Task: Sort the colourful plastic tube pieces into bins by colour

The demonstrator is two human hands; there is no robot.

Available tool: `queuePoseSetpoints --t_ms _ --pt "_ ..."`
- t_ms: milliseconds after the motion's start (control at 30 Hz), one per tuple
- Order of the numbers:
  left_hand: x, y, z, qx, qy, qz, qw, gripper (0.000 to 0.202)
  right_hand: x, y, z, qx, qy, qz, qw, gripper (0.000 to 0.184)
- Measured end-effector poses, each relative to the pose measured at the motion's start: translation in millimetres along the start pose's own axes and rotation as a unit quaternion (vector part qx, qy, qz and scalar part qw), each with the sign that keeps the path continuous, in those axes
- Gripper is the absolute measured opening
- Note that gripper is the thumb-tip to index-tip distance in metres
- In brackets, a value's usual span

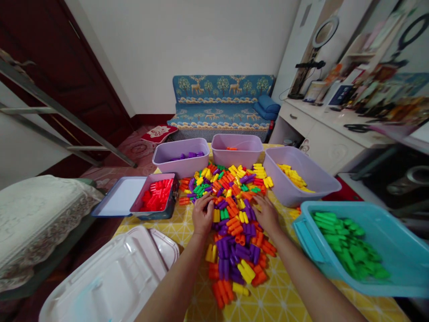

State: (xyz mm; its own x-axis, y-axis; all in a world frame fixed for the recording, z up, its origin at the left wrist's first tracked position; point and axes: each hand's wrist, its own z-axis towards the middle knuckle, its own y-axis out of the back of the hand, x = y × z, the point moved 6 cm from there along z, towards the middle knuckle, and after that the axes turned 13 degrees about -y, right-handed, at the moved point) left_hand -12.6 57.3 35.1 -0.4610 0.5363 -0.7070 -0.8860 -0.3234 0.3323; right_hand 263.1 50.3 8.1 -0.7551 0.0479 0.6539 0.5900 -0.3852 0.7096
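Note:
A heap of small plastic blocks [231, 214] in orange, purple, yellow, green and red lies on the yellow patterned tablecloth [288, 304]. My left hand [202, 214] rests on the heap's left side, palm down, fingers curled onto blocks at its tips. My right hand [266, 213] lies flat on the heap's right side, fingers stretched out among the blocks. Whether either hand grips a block is hidden under the fingers.
Three lilac bins stand behind the heap: purple blocks [182, 156], one orange block [237, 150], yellow blocks [298, 179]. A tin with red blocks [156, 195] is on the left, a teal bin of green blocks [355, 248] on the right, white lids [114, 277] in front left.

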Motion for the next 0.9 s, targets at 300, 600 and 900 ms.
queuePoseSetpoints --t_ms 300,600,900 --pt "0 0.9 1 0.000 -0.002 0.000 1.000 0.022 12 2 6 0.106 -0.019 0.130 0.986 0.030" --pt "2 0.2 -1 -0.005 0.001 -0.005 1.000 0.023 -9 10 7 0.033 -0.057 0.198 0.978 0.019" --pt "-1 1.3 0 -0.002 -0.001 -0.004 1.000 0.022 7 4 -7 0.028 -0.055 0.160 0.985 0.030"
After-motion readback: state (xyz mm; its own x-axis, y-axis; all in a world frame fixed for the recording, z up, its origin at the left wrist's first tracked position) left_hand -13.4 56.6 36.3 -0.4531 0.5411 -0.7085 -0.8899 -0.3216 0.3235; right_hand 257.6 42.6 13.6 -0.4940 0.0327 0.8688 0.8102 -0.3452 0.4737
